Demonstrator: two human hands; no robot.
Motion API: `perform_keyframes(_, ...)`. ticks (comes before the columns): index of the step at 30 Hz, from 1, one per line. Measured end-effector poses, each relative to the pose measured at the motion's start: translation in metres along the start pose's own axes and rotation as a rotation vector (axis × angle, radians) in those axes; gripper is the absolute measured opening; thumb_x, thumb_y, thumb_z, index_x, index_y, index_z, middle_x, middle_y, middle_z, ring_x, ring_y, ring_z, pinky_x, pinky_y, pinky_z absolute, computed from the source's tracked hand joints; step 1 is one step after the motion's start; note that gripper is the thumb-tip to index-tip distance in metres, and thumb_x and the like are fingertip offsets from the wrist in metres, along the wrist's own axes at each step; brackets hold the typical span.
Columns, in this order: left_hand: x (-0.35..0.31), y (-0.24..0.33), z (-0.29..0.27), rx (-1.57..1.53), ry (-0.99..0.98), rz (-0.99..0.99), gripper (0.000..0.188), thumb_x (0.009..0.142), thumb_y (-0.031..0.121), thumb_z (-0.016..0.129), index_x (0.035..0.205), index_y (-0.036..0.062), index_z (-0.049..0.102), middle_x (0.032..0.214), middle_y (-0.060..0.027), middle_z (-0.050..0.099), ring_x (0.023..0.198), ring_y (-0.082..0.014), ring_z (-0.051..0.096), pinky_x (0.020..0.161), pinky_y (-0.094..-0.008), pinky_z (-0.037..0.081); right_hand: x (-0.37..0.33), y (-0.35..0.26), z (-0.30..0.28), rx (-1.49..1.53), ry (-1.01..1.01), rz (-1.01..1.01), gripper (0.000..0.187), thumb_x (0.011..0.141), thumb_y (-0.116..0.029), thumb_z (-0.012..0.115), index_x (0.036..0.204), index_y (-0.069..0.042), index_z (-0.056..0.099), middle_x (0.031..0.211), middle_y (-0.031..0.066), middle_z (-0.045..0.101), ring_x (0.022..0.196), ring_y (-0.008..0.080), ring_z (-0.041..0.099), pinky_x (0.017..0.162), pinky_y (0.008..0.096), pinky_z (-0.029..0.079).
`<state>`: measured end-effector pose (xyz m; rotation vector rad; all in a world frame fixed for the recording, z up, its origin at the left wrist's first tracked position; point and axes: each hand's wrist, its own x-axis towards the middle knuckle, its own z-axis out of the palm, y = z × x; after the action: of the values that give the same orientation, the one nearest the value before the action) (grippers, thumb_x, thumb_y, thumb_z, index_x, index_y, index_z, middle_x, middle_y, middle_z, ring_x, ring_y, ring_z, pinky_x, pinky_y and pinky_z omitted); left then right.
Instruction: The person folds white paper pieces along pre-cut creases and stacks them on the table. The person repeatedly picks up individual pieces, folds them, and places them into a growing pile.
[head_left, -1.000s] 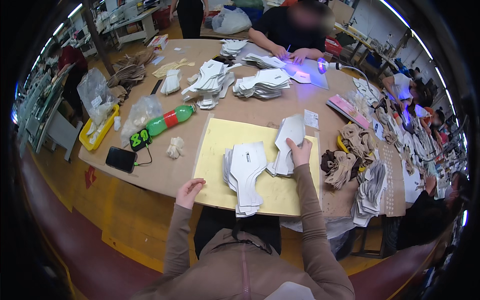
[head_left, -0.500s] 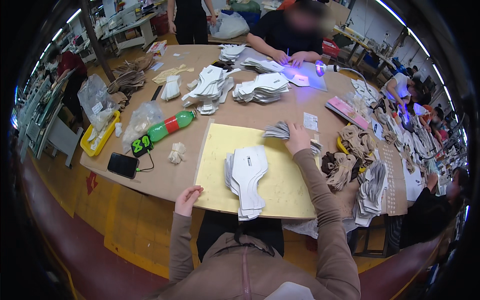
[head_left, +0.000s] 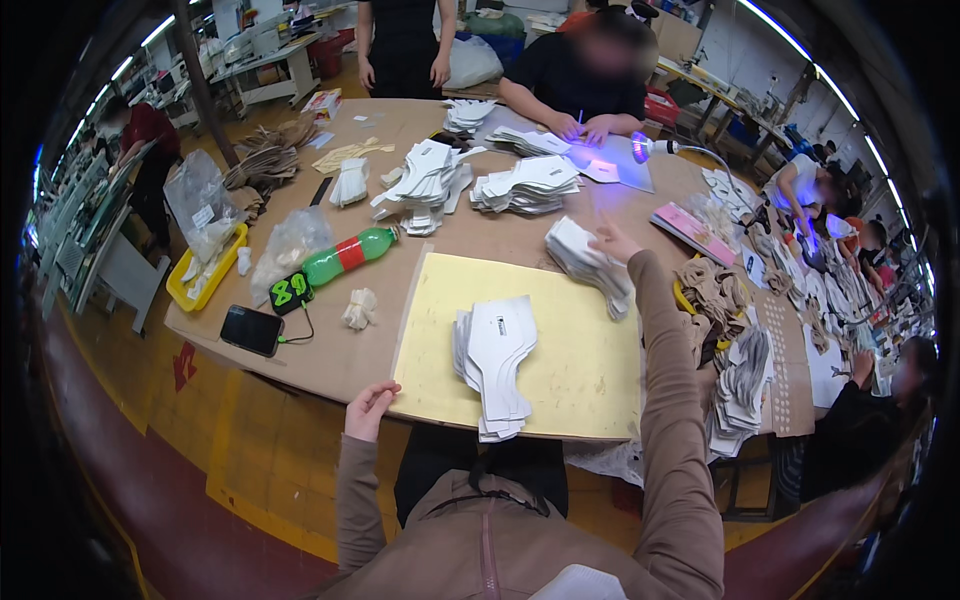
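A stack of white cut pieces (head_left: 495, 345), broad at the far end and narrow at the near end, lies on the yellow board (head_left: 585, 370) before me. A second stack of white pieces (head_left: 590, 262) rests across the board's far right corner. Beside it is my right hand (head_left: 617, 243), open, fingers stretched out at the stack's upper edge. My left hand (head_left: 372, 408) stays at the board's near left corner, its fingers curled and tips together by the edge. Whether anything is pinched there is hidden.
More white stacks (head_left: 525, 185) lie farther back. To the left are a green bottle (head_left: 350, 255), a phone (head_left: 250, 330) and a yellow basket (head_left: 207, 280). Brown bundles (head_left: 715, 290) and a pink box (head_left: 695, 230) sit at right. A co-worker (head_left: 575, 75) works opposite under a purple lamp (head_left: 640, 147).
My right hand has moved right and slightly away, and its fingers have come off the stack, which now lies at the board's far right corner. My left hand has hardly moved.
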<state>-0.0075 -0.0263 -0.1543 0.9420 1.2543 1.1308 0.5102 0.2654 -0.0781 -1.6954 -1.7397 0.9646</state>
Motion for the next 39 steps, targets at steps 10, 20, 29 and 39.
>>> perform_keyframes(10, 0.004, 0.011, 0.041, -0.045, -0.095, -0.026, 0.037, 0.100, 0.014, 0.061, 0.131, -0.0051, 0.055, 0.121, -0.0117, 0.066, 0.110, -0.0157, 0.063, 0.098, -0.0258, 0.047, -0.082, -0.029, 0.102, -0.144, 0.469, -0.394, 0.050, 0.089, -0.017, 0.069, 0.135, -0.002, 0.056, 0.141, 0.0264, 0.049, 0.127, 0.0433, 0.050, 0.111, 0.0424, 0.039)
perform_keyframes(20, 0.066, 0.007, 0.131, -0.094, -0.203, -0.024, 0.054, 0.096, 0.024, 0.068, 0.136, -0.0055, 0.047, 0.117, -0.0112, 0.064, 0.103, -0.0151, 0.062, 0.091, -0.0298, 0.050, -0.215, -0.080, 0.231, 0.524, 0.108, -0.291, 0.078, 0.086, -0.017, 0.074, 0.147, 0.003, 0.030, 0.142, 0.0252, 0.041, 0.135, 0.0394, 0.040, 0.114, 0.0440, 0.032)
perform_keyframes(29, -0.014, 0.027, 0.199, -0.484, -0.362, 0.095, 0.064, 0.094, 0.017, 0.071, 0.145, -0.0001, 0.037, 0.143, -0.0146, 0.044, 0.131, -0.0236, 0.046, 0.109, -0.0382, 0.038, -0.245, -0.131, 0.138, 0.414, 0.067, -0.251, 0.098, 0.073, -0.011, 0.086, 0.151, -0.003, 0.027, 0.137, 0.0176, 0.047, 0.129, 0.0269, 0.049, 0.106, 0.0383, 0.043)
perform_keyframes(39, 0.009, 0.016, 0.159, -0.094, -0.471, 0.048, 0.040, 0.096, 0.001, 0.056, 0.135, -0.0049, 0.051, 0.132, -0.0173, 0.060, 0.127, -0.0235, 0.055, 0.111, -0.0369, 0.040, -0.238, -0.072, 0.067, -0.584, 0.242, -0.343, 0.075, 0.068, -0.006, 0.086, 0.137, -0.006, 0.054, 0.109, 0.0109, 0.068, 0.097, 0.0246, 0.069, 0.085, 0.0346, 0.053)
